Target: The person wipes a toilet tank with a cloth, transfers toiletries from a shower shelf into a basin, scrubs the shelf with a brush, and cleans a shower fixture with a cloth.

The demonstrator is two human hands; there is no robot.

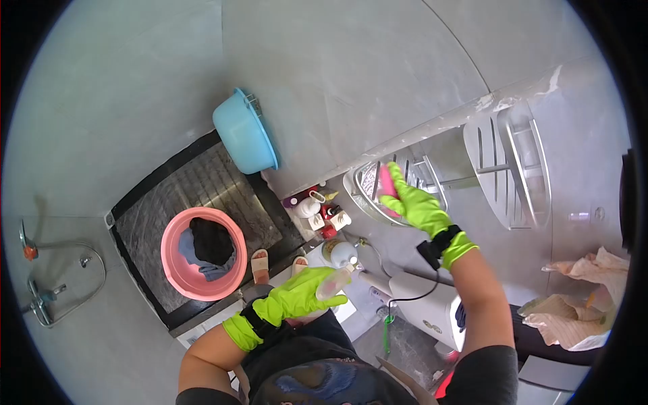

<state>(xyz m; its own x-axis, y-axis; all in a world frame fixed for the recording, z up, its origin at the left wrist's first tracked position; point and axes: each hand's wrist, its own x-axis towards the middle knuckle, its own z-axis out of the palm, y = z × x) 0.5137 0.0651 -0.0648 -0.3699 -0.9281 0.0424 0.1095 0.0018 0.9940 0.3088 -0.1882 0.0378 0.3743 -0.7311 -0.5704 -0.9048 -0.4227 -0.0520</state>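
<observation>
Both of my hands wear bright green rubber gloves. My left hand [297, 294] is closed around a small clear bottle [333, 284] with a pale top, held tilted in front of my body. In my right hand [420, 208] is a pink cloth or sponge [387, 182], pressed to the lower metal corner shelf [370, 181]. My fingers partly cover the pink piece, so its exact kind is unclear. A second metal corner shelf [496, 165] is fixed to the wall on the right.
A pink basin [172, 270] with dark clothes stands on the black shower floor at left. A blue basin [239, 131] leans on the wall behind it. Several toiletry bottles [310, 206] crowd the corner, near a large clear jug [337, 252]. A white toilet tank [425, 307] is at right.
</observation>
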